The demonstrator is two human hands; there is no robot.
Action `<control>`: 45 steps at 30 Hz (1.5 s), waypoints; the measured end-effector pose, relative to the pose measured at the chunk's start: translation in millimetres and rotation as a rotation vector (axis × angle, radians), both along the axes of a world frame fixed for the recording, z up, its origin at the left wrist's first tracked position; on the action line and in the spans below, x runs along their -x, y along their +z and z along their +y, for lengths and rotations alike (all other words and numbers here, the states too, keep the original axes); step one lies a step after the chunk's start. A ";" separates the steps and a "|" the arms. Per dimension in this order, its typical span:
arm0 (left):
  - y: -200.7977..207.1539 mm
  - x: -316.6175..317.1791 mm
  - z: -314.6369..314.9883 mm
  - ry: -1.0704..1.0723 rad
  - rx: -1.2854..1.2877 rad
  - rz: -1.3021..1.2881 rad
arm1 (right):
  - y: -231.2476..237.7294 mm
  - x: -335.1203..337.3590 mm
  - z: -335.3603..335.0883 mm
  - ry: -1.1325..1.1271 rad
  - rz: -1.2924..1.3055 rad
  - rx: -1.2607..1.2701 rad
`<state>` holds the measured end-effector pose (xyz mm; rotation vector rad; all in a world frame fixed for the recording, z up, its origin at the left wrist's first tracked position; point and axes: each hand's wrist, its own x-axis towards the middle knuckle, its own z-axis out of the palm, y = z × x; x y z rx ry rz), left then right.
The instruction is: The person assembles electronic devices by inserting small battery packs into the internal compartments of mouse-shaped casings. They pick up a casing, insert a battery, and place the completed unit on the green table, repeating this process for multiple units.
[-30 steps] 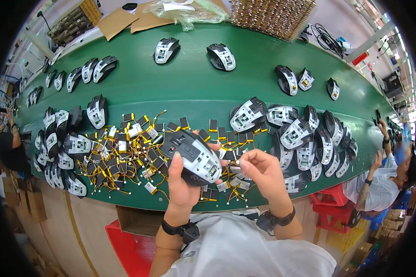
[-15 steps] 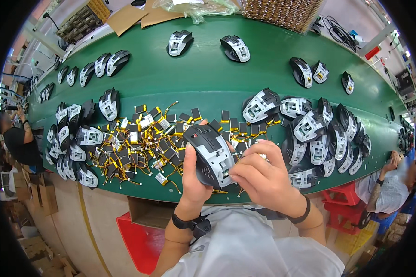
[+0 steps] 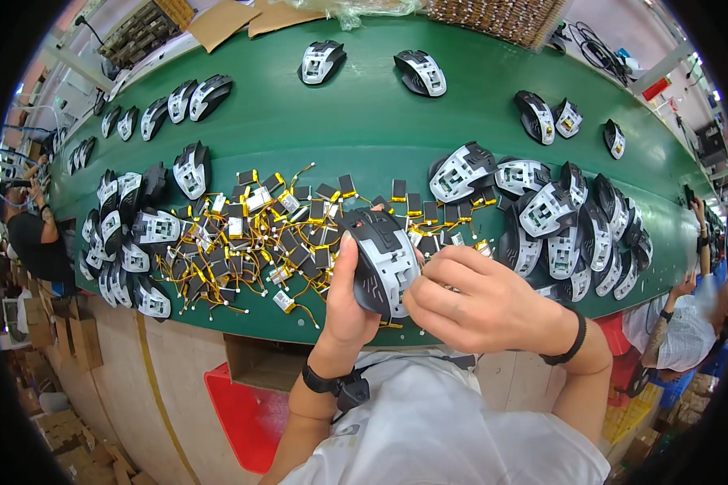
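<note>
The held mouse is black and silvery white, and so are the other mice. The table is green. The batteries are silver or dark grey, with yellow ends. The near shirt is white, the far-left shirt is black, and so are the wristbands. The pale floor has a yellow stripe.

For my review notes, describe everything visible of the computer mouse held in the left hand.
The computer mouse has a black and pale grey shell, hard plastic by its look, with slots in the dark side and open cut-outs in the pale face. Tilted, it is held up over the green table, with battery cells to its left. The left hand grips it, thumb along its left side; the right hand's fingers appear to touch and partly hide its lower right edge.
</note>
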<state>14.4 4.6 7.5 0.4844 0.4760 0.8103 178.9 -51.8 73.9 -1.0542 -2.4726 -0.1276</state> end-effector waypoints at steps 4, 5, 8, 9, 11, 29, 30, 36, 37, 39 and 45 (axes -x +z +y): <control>2.3 0.9 -2.1 0.008 -0.008 0.016 | 5.4 0.3 1.2 0.033 -0.093 -0.010; 1.7 1.9 -2.6 0.008 -0.023 0.028 | 5.8 0.4 1.6 0.040 -0.098 -0.004; 1.5 0.4 -3.3 0.049 0.000 0.031 | 9.1 2.2 3.1 0.062 -0.170 0.020; 1.3 0.3 -3.4 0.054 0.013 0.031 | 8.4 2.6 3.9 0.070 -0.177 0.022; 1.0 0.7 -2.9 0.048 0.030 0.016 | 2.6 1.5 7.3 0.053 -0.005 0.065; -17.6 -3.5 -9.1 0.161 -0.120 -0.007 | -47.2 25.0 -22.6 -0.251 0.320 0.131; -19.0 -1.7 -5.9 0.138 -0.126 -0.066 | -49.0 29.8 -27.8 -0.304 0.292 0.118; -3.6 4.2 -1.5 0.228 -0.297 -0.086 | -50.5 38.8 -44.7 -0.342 1.164 0.687; -2.5 3.8 -3.0 0.243 -0.328 -0.084 | -51.1 46.0 -42.2 -0.316 1.368 0.786; -0.3 3.4 -3.9 0.257 -0.383 -0.058 | -52.6 53.0 -36.7 -0.232 1.638 1.066; 6.1 7.0 -7.6 0.201 -0.455 0.112 | -59.1 49.7 -30.4 -0.086 1.678 1.301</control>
